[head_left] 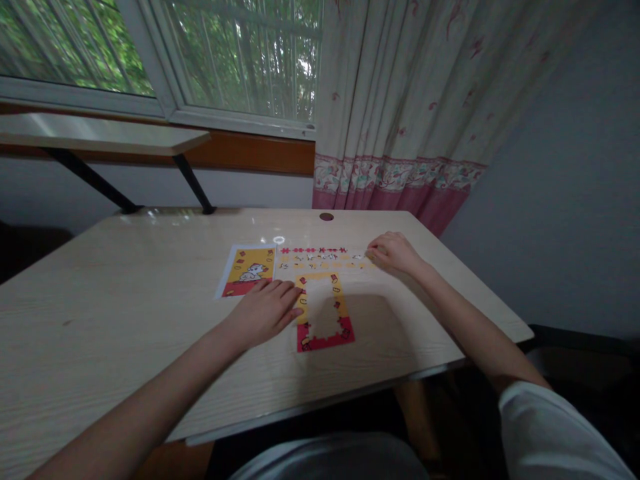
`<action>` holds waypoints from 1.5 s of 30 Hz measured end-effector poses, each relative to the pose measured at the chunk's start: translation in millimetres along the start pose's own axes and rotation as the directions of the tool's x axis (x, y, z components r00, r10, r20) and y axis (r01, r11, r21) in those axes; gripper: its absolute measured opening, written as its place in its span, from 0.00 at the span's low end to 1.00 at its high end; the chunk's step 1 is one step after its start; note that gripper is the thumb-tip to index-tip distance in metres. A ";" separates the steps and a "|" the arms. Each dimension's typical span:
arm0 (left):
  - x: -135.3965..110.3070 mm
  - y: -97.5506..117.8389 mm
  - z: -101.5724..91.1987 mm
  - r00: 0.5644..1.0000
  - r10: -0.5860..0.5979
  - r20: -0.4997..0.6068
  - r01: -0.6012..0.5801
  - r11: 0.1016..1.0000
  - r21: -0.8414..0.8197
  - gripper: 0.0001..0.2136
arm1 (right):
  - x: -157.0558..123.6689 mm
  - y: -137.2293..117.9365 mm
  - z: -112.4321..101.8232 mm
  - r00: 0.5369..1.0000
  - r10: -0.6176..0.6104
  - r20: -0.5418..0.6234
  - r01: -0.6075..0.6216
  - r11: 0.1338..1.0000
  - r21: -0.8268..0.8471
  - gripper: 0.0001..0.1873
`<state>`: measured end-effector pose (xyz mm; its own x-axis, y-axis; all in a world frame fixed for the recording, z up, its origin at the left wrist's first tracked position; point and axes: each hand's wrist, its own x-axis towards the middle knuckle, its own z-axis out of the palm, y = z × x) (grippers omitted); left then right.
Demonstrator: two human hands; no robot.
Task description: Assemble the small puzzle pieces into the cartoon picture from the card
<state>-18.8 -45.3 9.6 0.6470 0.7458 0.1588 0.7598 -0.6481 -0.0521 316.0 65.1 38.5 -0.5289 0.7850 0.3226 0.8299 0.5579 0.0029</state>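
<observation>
A partly built jigsaw frame (325, 333), yellow and red with an open middle, lies on the wooden table (125, 313). My left hand (267, 308) rests flat with fingers stretched, touching the frame's left edge. Loose puzzle pieces (320, 257) lie in rows beyond the frame. My right hand (393, 252) is at the right end of those rows, fingers curled and pinched over a piece I cannot make out. A reference picture card (247, 270) with a white cartoon animal lies to the left of the pieces.
The table's front edge (325, 400) runs close to my body. A cable hole (327, 217) sits at the far edge. A floral curtain (400, 133) and a window (240, 60) stand behind, with a shelf (100, 137) at the back left.
</observation>
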 end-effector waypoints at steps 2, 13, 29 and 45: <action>-0.9 -1.1 1.2 1.000 0.001 -0.007 -0.001 1.000 -0.003 0.18 | 5.7 14.4 0.1 0.999 0.053 0.004 -0.053 0.999 -0.008 0.12; -3.6 -2.8 3.9 1.000 -0.009 -0.026 0.007 0.999 -0.054 0.19 | -15.2 35.9 16.9 0.994 0.069 0.088 -0.085 0.980 0.183 0.12; -3.0 -2.9 0.2 0.999 -0.006 -0.032 0.003 0.995 -0.097 0.18 | -10.6 20.6 16.5 0.952 -0.049 0.301 -0.032 0.966 0.256 0.08; 15.0 31.3 -5.9 0.964 -0.257 -0.073 0.121 0.666 -0.736 0.10 | 1.1 -98.6 -1.1 0.946 -0.288 0.151 0.068 0.629 0.775 0.10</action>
<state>14.3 -55.3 16.2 0.4240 0.8737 0.2384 0.5376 -0.4547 0.7101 233.7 10.6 39.7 -0.7659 0.6224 0.1611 0.3483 0.6123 -0.7097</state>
